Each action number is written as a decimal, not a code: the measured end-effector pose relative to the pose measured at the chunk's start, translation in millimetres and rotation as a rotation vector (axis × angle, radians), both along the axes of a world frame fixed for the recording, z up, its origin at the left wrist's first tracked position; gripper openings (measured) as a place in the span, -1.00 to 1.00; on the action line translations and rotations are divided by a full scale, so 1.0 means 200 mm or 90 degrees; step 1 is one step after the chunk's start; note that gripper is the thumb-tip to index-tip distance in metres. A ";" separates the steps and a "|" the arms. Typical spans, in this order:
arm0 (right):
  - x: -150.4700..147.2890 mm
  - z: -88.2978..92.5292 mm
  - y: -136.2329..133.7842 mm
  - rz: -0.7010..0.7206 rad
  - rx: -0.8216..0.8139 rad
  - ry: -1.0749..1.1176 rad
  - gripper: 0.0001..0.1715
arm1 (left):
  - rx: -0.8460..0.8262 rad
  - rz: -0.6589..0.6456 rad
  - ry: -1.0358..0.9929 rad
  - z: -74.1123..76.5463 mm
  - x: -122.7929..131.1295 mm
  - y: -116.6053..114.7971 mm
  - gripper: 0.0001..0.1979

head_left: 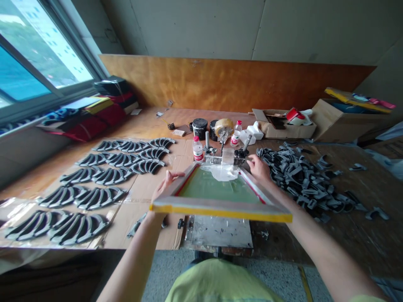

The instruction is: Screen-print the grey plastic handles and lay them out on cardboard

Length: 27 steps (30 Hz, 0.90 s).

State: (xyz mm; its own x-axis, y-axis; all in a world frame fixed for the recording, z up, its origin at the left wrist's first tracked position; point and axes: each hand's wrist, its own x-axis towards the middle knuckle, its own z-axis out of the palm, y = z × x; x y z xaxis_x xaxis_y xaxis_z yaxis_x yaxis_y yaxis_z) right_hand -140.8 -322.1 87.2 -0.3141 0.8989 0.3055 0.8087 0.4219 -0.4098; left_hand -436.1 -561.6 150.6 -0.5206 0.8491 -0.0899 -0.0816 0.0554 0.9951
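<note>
A screen printing frame [220, 209] is raised above a metal base plate [222, 233], its near edge lined with yellow tape. White ink [217, 173] lies at the far end of its green mesh [217, 191]. My left hand [164, 184] grips the left rail, thumb stretched along it and the other fingers partly hidden. At the far right corner my right hand [260, 168] is closed round the rail, fingers curled near the clamp [241, 153]. A pale scraper-like plate [228, 157] stands upright at the ink.
Curved grey plastic parts [94, 197] lie in rows on cardboard at left. A loose heap of similar parts [302, 180] covers the right side. Bottles [197, 149], black tubs [200, 128], a tape roll [223, 128] and an open carton [286, 130] stand behind.
</note>
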 end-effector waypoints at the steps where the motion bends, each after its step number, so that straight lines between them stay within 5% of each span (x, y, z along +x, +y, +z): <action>1: 0.04 -0.06 -0.03 -0.004 -0.036 0.003 -0.69 | 0.042 0.006 -0.014 0.04 0.00 0.05 -0.41; 6: 0.06 -0.34 -0.31 0.189 -0.081 -0.017 -0.68 | 0.107 0.037 -0.052 0.18 -0.01 0.25 -0.57; 9: 0.00 -0.38 -0.40 0.283 -0.057 -0.075 -0.61 | 0.127 0.075 -0.067 0.15 0.00 0.26 -0.54; 12: -0.05 -0.32 -0.46 0.279 -0.059 -0.094 -0.83 | 0.041 0.048 -0.095 -0.02 0.10 0.16 -0.45; 16: -0.16 -0.20 -0.70 0.311 0.006 -0.070 -0.93 | -0.275 -0.190 -0.229 -0.34 0.37 -0.06 -0.31; 19: -0.26 -0.19 -0.88 0.489 0.070 -0.081 -0.81 | -0.280 -0.119 -0.355 -0.52 0.49 -0.20 -0.44; 21: -0.24 -0.23 -0.87 0.532 0.054 -0.066 -0.74 | -0.267 -0.036 -0.374 -0.59 0.45 -0.27 -0.55; 23: -0.11 -0.27 -0.73 0.397 -0.010 -0.040 -0.75 | -0.275 0.046 -0.343 -0.65 0.31 -0.35 -0.61; 27: 0.33 -0.40 -0.26 -0.074 -0.154 -0.115 -0.71 | -0.337 0.287 -0.221 -0.78 -0.10 -0.62 -0.55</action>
